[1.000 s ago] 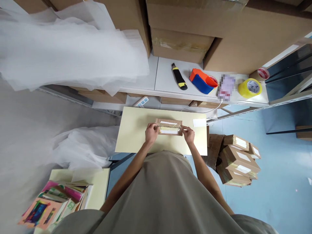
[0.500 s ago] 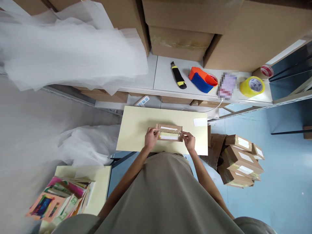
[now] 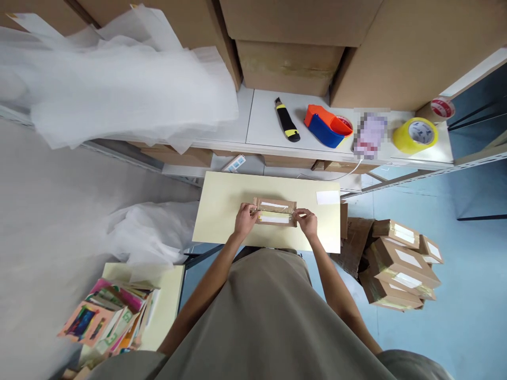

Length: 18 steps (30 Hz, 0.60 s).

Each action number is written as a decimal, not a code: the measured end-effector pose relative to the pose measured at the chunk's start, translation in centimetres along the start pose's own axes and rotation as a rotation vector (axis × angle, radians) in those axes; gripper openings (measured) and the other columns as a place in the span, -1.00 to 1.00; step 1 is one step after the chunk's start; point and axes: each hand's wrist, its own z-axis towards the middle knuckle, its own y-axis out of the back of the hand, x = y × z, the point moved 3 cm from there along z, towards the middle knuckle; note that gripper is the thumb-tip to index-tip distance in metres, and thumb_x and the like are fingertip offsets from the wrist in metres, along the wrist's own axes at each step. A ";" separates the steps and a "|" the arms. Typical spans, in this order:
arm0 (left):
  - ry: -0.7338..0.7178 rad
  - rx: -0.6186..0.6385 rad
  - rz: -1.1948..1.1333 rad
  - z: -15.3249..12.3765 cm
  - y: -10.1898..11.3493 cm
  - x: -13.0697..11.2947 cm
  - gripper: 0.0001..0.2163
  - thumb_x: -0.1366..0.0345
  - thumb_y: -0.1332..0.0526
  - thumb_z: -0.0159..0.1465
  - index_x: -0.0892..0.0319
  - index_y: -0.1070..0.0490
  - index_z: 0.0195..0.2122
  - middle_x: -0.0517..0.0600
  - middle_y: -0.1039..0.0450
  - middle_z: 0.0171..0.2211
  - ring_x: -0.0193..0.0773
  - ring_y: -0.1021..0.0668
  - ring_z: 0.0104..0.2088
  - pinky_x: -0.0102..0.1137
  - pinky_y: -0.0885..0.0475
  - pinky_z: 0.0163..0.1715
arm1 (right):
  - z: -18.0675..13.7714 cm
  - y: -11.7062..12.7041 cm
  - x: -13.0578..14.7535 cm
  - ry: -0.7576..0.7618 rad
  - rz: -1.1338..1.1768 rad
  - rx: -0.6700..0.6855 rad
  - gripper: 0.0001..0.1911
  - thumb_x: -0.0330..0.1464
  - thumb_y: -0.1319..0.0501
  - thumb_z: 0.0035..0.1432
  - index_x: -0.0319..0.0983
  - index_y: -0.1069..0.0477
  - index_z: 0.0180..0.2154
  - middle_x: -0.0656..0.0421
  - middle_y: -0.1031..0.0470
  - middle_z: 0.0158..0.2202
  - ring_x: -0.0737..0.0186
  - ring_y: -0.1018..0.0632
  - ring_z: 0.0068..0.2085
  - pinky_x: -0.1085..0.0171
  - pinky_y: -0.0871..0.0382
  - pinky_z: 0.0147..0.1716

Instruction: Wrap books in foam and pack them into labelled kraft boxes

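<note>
A small brown cardboard box with white strips and shiny clear tape along its top lies on the pale yellow table. At the box's left end, my left hand is closed, thumb and fingertips pinching near the middle seam. My right hand pinches the right end at the same height. What exactly lies between the fingertips, tape or flap edge, is too small to make out. A white paper slip rests on the table to the right of the box.
On the shelf behind are a utility knife, an orange-and-blue tape dispenser, a blurred phone and a yellow tape roll. White foam sheets hang at left. Books lie lower left; packed boxes stand on the right.
The view has shifted slightly. Both hands stay at the two ends of the box, with only small movements of the fingers along the seam.
</note>
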 end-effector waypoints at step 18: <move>-0.465 -0.209 -0.069 6.6 1.6 -18.9 -0.73 0.23 -0.21 0.53 0.09 -0.52 0.20 0.18 -0.52 0.28 0.00 -0.54 0.33 -0.02 -0.41 0.43 | 3.0 9.7 19.1 0.713 -0.395 -0.297 -0.57 -0.25 -0.07 0.57 -0.22 -0.45 0.31 -0.15 -0.52 0.28 -0.16 -0.54 0.29 -0.21 -0.45 0.33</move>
